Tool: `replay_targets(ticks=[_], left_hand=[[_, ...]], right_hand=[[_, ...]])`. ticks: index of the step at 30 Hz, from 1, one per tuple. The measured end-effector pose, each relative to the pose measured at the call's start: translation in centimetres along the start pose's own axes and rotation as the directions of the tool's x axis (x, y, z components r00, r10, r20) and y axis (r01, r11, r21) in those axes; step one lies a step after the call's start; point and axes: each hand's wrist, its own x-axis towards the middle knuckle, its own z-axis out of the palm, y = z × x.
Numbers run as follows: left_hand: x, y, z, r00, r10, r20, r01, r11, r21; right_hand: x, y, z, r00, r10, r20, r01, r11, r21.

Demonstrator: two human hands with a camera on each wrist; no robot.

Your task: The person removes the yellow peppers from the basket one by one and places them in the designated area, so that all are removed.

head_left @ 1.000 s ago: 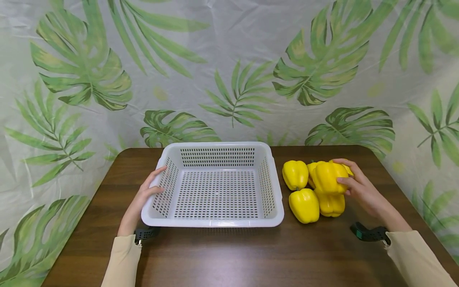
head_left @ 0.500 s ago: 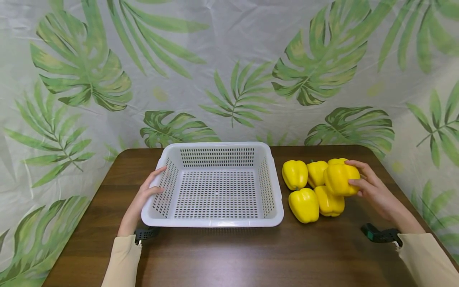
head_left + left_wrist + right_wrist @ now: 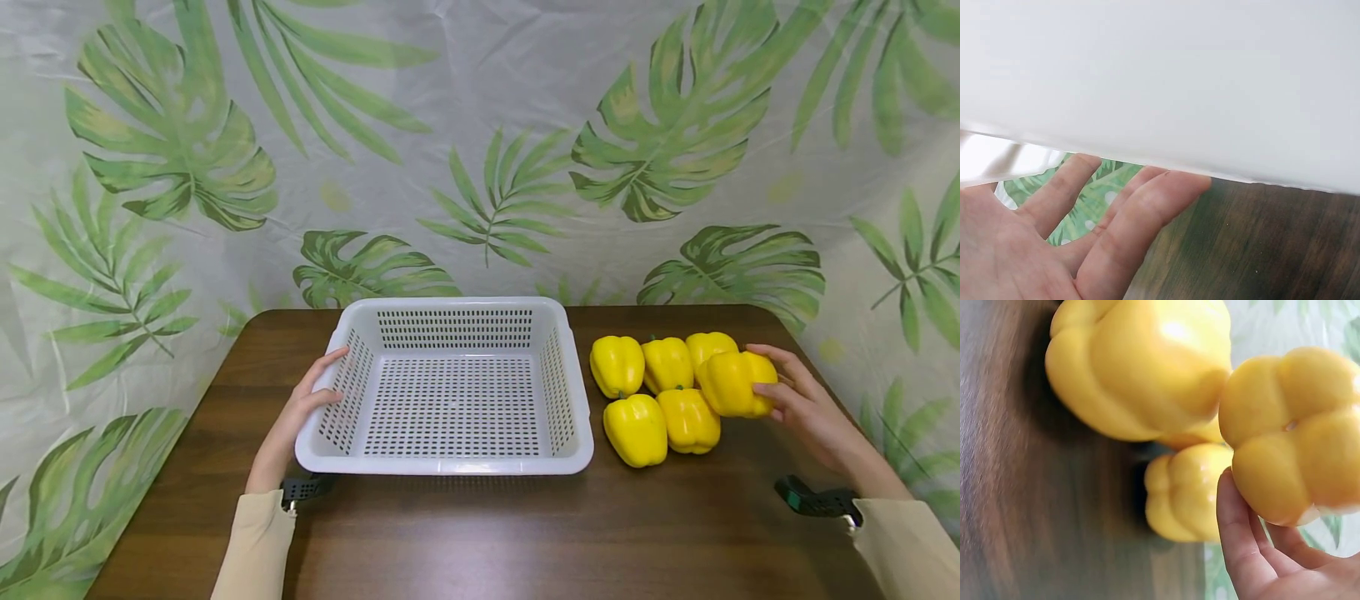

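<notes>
A white perforated plastic basket (image 3: pixel 442 468) sits on the wooden table in the head view, with nothing inside it. My left hand (image 3: pixel 288 425) grips its left side, digits reaching over the rim; in the left wrist view, fingers (image 3: pixel 1132 250) meet the underside of a white edge. At the right, my right hand (image 3: pixel 813 417) holds a yellow bell pepper (image 3: pixel 735 385) between thumb and fingers. The right wrist view shows the lobed base of this bell pepper (image 3: pixel 1297 431) facing the camera. Whether it touches the table is unclear.
Several more yellow bell peppers (image 3: pixel 636 429) lie grouped between the basket and my right hand. One bell pepper (image 3: pixel 688 421) is just left of the held one. A leaf-print cloth (image 3: pixel 480 125) hangs behind the brown table (image 3: pixel 480 542).
My right hand has carried the bell pepper rightward and slightly toward me, from over the group to its right side, uncovering the peppers behind. The left hand and basket have stayed put.
</notes>
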Motion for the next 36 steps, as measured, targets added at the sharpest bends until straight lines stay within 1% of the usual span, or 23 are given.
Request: replay_targets(ticks=[7, 11, 15, 21, 25, 30, 33, 36], left_hand=[[-0.1, 0.1, 0.1, 1.000, -0.001, -0.005, 0.001, 1.000, 0.008], [0.0, 0.0, 0.0, 1.000, 0.005, -0.012, -0.005, 1.000, 0.015], [0.0, 0.0, 0.0, 1.000, 0.013, -0.018, -0.013, 1.000, 0.015], [-0.1, 0.0, -0.1, 1.000, -0.003, -0.009, 0.004, 1.000, 0.023], [-0.2, 0.0, 0.0, 1.000, -0.013, -0.012, 0.014, 0.999, 0.048], [-0.3, 0.0, 0.0, 1.000, -0.013, -0.014, 0.014, 0.999, 0.036], [-0.3, 0.0, 0.0, 1.000, -0.002, -0.006, 0.002, 1.000, 0.022], [-0.2, 0.0, 0.0, 1.000, 0.005, -0.002, -0.005, 1.000, 0.021]], right_hand=[[-0.9, 1.0, -1.4, 0.999, 0.030, -0.040, -0.030, 1.000, 0.000], [-1.4, 1.7, -1.9, 0.999, 0.049, -0.019, -0.049, 0.999, -0.001], [-1.9, 2.3, -2.2, 0.996, 0.089, -0.010, -0.089, 0.994, -0.057], [-2.3, 3.2, -2.5, 0.992, 0.130, 0.004, -0.129, 0.989, -0.069], [-2.4, 3.6, -2.6, 0.987, 0.158, 0.007, -0.156, 0.983, -0.094], [-2.6, 3.9, -2.6, 0.985, 0.170, 0.007, -0.168, 0.980, -0.103], [-2.7, 4.1, -2.7, 0.983, 0.186, -0.008, -0.185, 0.972, -0.147], [-2.8, 4.2, -2.8, 0.976, 0.217, -0.025, -0.217, 0.952, -0.215]])
